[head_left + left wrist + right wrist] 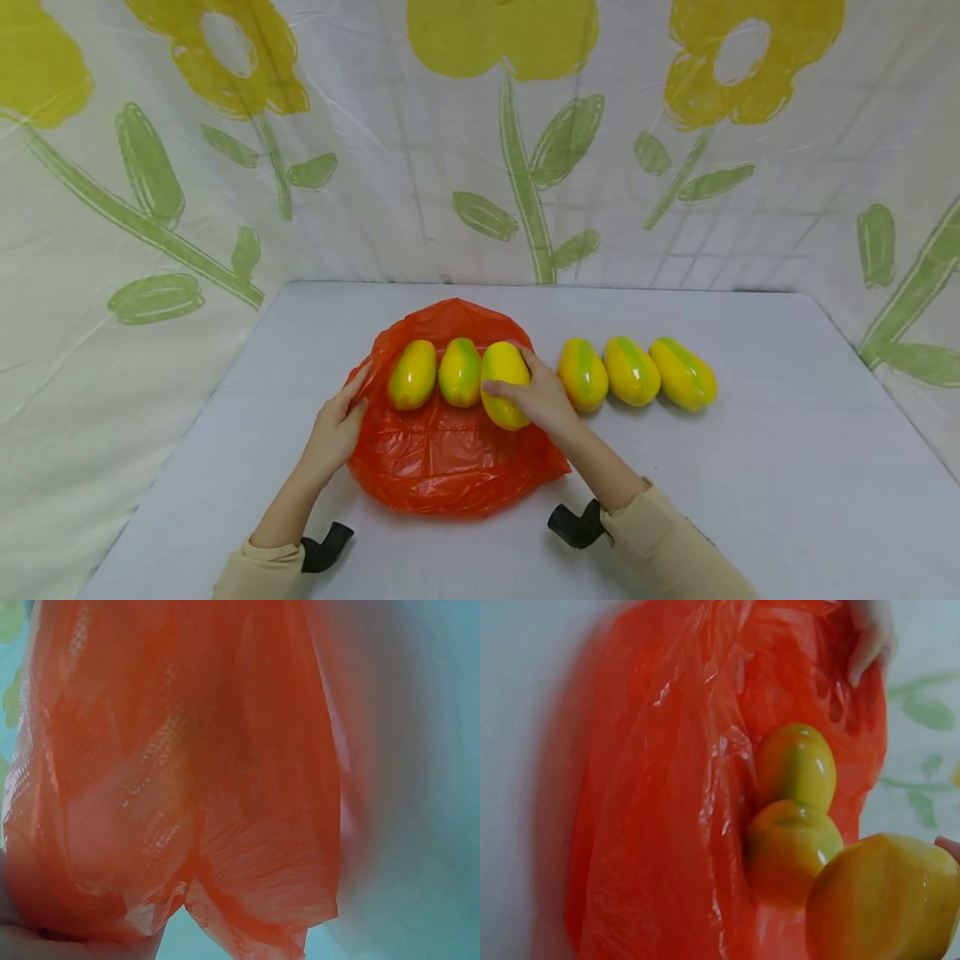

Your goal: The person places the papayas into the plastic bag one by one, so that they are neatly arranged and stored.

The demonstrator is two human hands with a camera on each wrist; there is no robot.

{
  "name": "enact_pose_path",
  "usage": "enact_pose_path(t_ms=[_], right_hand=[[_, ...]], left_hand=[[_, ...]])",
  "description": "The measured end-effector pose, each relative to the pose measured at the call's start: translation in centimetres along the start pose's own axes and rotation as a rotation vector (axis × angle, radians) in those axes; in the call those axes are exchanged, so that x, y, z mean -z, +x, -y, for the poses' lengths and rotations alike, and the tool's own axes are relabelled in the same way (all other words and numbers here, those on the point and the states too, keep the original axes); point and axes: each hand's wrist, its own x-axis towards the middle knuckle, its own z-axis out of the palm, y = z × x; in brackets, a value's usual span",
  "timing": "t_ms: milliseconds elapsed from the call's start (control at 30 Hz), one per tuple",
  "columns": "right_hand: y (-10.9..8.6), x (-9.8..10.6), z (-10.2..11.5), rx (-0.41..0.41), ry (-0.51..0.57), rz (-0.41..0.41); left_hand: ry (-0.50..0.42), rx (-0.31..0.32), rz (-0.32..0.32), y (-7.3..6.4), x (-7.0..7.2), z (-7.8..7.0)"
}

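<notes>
Gripping the held fruit in my right hand, thumb across its face, other fingers mostly hidden round the back. It's over the right part of the bag; can't tell if it touches the plastic or the bagged fruit beside it. My left hand pinches the bag's left rim, thumb on one side, fingers showing dark through the plastic on the other.

Count, as I read it: two done, one in progress, three to do. Done: left fruit and middle fruit, side by side in the bag mouth, between my left and right fingers. In progress: the one my right fingers hold, not yet let go. To do: near fruit, next fruit and far fruit, in a row on the table, right of my right fingers. Call it under halfway.

Looks: plump, oblong, glossy yellow, bright highlights; held one mostly yellow, most others green-streaked. Bag's thin, red, crinkled, partly see-through, mouth spread wide between my hands.
</notes>
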Motion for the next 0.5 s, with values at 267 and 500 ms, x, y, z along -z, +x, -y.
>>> enact_pose_path(t_ms=[267,500], right_hand=[[0.5,0.2,-0.1,-0.002,-0.053,-0.006],[1.3,0.3,-0.2,-0.001,-0.076,-0.011]], left_hand=[[-0.02,0.001,0.005,0.1,-0.1,0.2],[-0.012,0.016,0.006,0.1,-0.1,0.1]])
